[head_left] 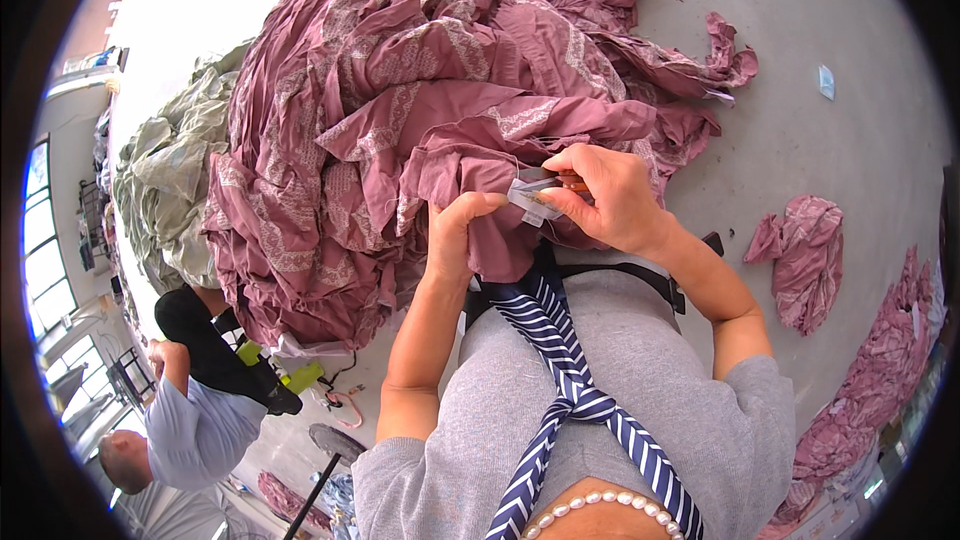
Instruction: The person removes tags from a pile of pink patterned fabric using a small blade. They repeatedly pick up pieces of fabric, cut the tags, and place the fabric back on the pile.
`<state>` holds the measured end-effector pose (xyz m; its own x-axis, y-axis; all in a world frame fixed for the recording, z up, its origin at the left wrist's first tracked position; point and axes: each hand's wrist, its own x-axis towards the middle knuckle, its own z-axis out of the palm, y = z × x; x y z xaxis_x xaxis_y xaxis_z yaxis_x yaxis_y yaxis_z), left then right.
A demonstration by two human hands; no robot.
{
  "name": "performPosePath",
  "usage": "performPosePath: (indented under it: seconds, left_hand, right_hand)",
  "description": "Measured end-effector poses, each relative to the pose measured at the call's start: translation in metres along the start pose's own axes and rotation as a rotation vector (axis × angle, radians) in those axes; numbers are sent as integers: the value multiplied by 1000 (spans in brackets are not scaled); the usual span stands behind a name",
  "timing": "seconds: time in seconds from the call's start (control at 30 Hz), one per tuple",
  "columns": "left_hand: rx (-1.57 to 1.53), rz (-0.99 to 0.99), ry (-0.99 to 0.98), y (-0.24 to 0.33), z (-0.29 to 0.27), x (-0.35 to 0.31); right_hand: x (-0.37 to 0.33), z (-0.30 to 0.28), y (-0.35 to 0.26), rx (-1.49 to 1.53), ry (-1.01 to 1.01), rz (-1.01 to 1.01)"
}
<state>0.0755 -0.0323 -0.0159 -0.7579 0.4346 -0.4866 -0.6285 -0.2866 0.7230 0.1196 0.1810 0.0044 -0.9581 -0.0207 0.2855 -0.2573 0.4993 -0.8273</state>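
Observation:
A large piece of dusty-pink cloth (pixel 505 240) with a pale pattern hangs from my left hand (pixel 455 235), whose thumb and fingers pinch its edge. Where the two hands nearly meet, a small white label (pixel 533 202) sticks out at that edge, by my left thumb. My right hand (pixel 615 202) is closed around small thread snips, with grey metal and an orange part showing between the fingers. Their tips lie at the label; whether they touch it I cannot tell. Beyond my hands the heaped pink cloth (pixel 400 50) spreads over the floor.
Pale green cloth (pixel 180 175) lies left of the heap. A person (pixel 205 420) in a light shirt sits at the lower left. To the right, a loose pink piece (pixel 808 265) and a small light-blue packet (pixel 826 82) lie on the grey floor (pixel 800 160). More pink cloth (pixel 870 390) lines the right edge.

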Motion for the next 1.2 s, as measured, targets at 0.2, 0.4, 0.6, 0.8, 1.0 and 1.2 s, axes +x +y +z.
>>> performPosePath:
  seconds: [0.2,0.4,0.6,0.8,1.0,1.2]
  left_hand:
    - [21,-13,16,3,3,2]
    - [6,-15,25,3,5,3]
    - [65,-8,61,10,10,-1]
    - [42,-28,160,8,8,-5]
    - [5,-34,159,12,18,-16]
    - [-19,-73,102,6,3,-20]
  right_hand:
    - [3,-2,7,-266,56,-260]
    - [3,-1,12,-374,89,-347]
    - [2,-7,13,-72,87,-90]
    - [-1,-18,21,264,150,299]
    - [2,-15,18,48,30,302]
    - [28,-5,36,-344,-215,5]
